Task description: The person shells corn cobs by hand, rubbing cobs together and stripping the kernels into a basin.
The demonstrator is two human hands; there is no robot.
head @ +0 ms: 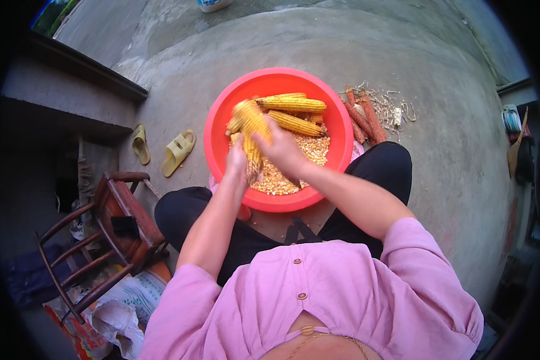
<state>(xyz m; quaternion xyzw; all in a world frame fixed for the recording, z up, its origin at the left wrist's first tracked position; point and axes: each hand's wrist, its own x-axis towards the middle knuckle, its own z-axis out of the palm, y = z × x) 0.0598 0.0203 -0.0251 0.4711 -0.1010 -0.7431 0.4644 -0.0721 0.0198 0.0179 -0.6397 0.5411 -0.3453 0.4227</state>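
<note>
A red plastic basin [276,205] stands between my knees, with loose corn kernels [279,182] in its bottom. Over its left part, my left hand [237,158] is closed around a yellow corn cob [253,157] that points down. My right hand [282,146] grips a second corn cob [252,118], blurred by motion, which lies across the first. Several whole corn cobs [297,105] rest on the kernels at the basin's far side. Part of each hand's fingers is hidden or blurred.
Stripped red corn cobs [370,118] and dry silk strands [393,105] lie on the concrete right of the basin. Yellow slippers [178,153] are to the left. A wooden chair [132,211] and printed sacks [139,292] are at lower left. A bucket [213,4] stands at the far edge.
</note>
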